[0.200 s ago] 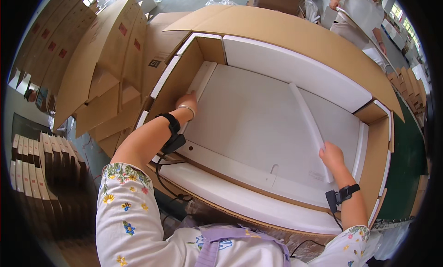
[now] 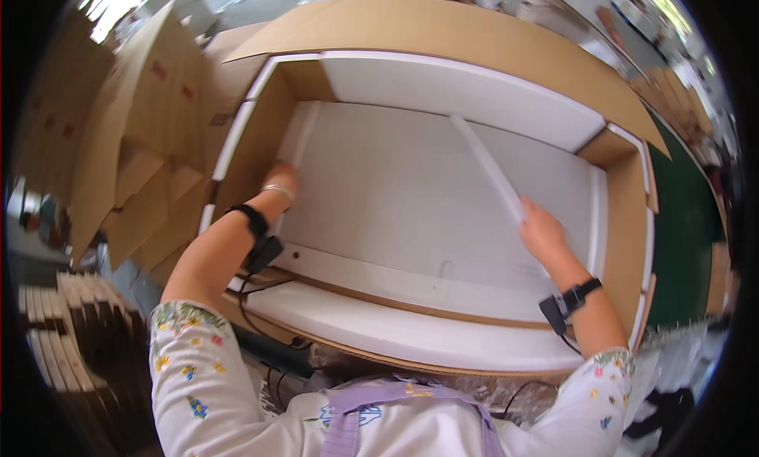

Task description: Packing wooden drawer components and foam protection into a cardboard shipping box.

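A large open cardboard box (image 2: 628,220) lies before me, lined with white foam blocks (image 2: 466,93) along its walls. Inside it lies a broad flat pale grey panel (image 2: 387,172). My right hand (image 2: 544,229) is closed around a long, thin white foam strip (image 2: 486,163), which slants over the panel with its far end toward the back wall. At the box's left side, my left hand (image 2: 282,178) reaches down by another white strip (image 2: 304,133) along the panel's left edge. Blur and the hand's turn hide its fingers, so its grip is unclear.
Folded cardboard cartons (image 2: 134,141) lean at the left, with stacked flat boxes (image 2: 59,315) nearer me. A wide carton flap (image 2: 443,30) extends behind the box. To the right is a green surface (image 2: 684,236). Black cables run from my wrist straps.
The whole view has shifted, so the box sits further left and higher in the picture. My right hand still holds the foam strip; my left hand stays at the left side, now blurred.
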Demonstrator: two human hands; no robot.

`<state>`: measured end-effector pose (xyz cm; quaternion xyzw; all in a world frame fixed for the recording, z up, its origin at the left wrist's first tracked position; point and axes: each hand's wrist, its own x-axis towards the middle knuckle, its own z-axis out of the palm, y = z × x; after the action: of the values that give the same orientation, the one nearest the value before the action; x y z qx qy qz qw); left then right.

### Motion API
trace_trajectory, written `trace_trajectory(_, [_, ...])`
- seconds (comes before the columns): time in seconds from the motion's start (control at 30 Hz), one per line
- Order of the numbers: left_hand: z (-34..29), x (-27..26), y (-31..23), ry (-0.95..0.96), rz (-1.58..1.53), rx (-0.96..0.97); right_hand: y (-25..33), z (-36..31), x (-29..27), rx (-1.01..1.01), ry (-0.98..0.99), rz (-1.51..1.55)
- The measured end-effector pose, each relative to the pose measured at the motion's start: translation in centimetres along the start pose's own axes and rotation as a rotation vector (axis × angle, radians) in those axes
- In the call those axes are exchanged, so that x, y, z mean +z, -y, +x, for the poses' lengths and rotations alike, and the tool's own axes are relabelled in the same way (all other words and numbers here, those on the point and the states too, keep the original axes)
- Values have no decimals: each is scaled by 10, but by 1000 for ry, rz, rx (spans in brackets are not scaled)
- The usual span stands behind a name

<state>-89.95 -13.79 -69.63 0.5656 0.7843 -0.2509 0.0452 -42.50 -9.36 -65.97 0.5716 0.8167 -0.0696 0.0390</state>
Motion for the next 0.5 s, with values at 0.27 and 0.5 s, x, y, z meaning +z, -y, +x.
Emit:
trace_trajectory(0.27, [39, 67, 44, -63, 294, 91, -9, 2, 15, -14, -28, -16])
trace_trajectory(0.5, [33, 47, 25, -68, -89, 34, -151, -48, 1, 366, 144, -53])
